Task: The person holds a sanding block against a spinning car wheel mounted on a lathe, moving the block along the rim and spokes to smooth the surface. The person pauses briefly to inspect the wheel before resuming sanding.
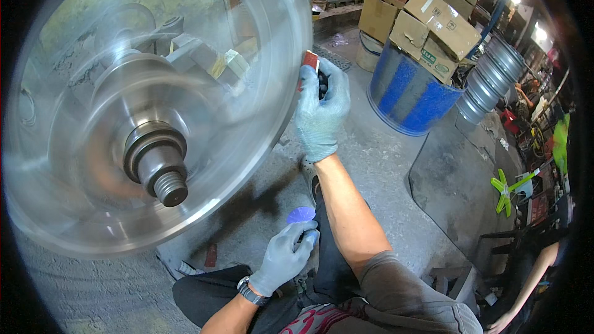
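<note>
A metal wheel rim (297, 80), blurred by spinning, turns around a threaded shaft (162, 167) at the left. My right hand (323, 108), in a grey-blue glove, is closed on a small red pad (310, 60) at the rim's right edge; whether the pad touches the metal cannot be told. Something dark shows between those fingers. Lower down, over my lap, my gloved left hand (286, 258) has its fingers pinched together at a thin purple disc (301, 214), partly hidden behind them. A dark watch (252, 292) is on that wrist.
A blue drum (411, 89) topped with cardboard boxes (442, 21) stands at the far right, beside stacked metal rims (489, 80). A dark mat (455, 179) covers floor at right. Another person's arm (526, 291) shows lower right. A red piece (211, 255) lies below the wheel.
</note>
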Demonstrator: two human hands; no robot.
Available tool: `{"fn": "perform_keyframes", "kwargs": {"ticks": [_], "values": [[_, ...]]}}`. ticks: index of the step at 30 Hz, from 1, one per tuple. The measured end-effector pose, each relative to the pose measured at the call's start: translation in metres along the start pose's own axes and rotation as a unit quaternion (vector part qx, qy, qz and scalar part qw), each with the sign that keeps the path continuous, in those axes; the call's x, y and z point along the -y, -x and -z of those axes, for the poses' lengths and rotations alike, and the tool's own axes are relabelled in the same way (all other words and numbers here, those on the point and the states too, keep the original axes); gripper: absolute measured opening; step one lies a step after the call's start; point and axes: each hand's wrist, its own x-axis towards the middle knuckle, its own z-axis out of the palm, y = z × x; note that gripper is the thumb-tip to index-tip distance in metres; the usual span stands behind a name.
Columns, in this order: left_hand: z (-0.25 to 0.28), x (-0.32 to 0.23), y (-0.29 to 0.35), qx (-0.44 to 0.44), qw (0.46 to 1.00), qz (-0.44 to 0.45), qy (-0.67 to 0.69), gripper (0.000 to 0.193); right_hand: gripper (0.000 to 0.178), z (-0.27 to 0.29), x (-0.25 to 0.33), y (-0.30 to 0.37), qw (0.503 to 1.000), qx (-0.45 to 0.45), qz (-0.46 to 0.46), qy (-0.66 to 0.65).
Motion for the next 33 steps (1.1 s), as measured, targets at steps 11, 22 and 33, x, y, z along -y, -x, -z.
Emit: {"fn": "perform_keyframes", "kwargs": {"ticks": [11,22,33], "values": [[0.001,0.001,-0.001,-0.002,1.0,-0.013,-0.001,0.024,0.021,0.0,0.004,0.004,1.0,0.007,0.011,-0.012],[0.0,-0.002,-0.001,-0.004,1.0,-0.017,-0.001,0.024,0.021,-0.001,0.013,0.007,0.997,0.014,0.07,0.025],[-0.001,-0.002,0.0,-0.003,1.0,-0.004,-0.009,0.026,0.02,-0.005,0.021,0.015,0.993,0.023,0.111,0.033]]}}
